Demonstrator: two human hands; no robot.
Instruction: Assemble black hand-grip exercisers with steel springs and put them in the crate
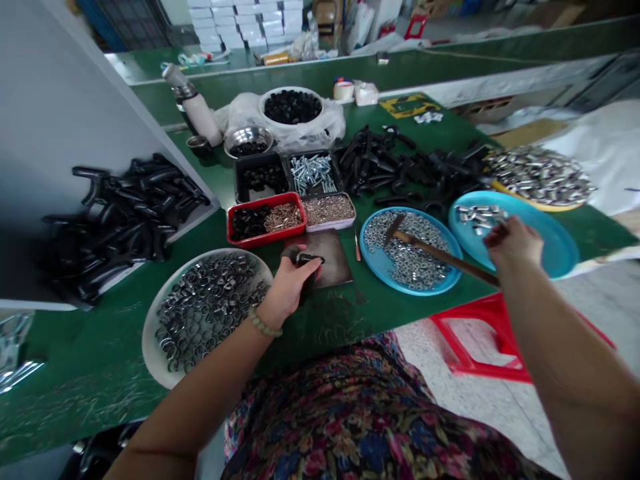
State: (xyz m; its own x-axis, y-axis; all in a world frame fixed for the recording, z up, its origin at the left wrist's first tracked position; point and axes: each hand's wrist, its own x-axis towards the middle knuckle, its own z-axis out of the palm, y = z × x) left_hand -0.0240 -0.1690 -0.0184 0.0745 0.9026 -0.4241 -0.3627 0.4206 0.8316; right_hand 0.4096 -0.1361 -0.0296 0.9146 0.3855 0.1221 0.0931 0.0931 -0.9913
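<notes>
My left hand (290, 285) is closed around a black plastic handle (306, 288), above a dark metal plate (333, 259) on the table. At the right, my right hand (517, 243) reaches over a blue tray (550, 250), next to shiny silver metal pieces (481, 216). Its fingers are drawn together, and what lies between them is hidden. Beside that tray, a hammer (430, 248) with a wooden shaft rests across a blue plate (367, 261) of small silver nuts (415, 267).
A white tray (150, 333) of metal rings stands left. Behind the plate are a red box (265, 240) of small parts and a box of screws (313, 172). Black handles (380, 163) lie piled behind; more fill a grey bin (135, 207). A red stool (480, 333) stands below.
</notes>
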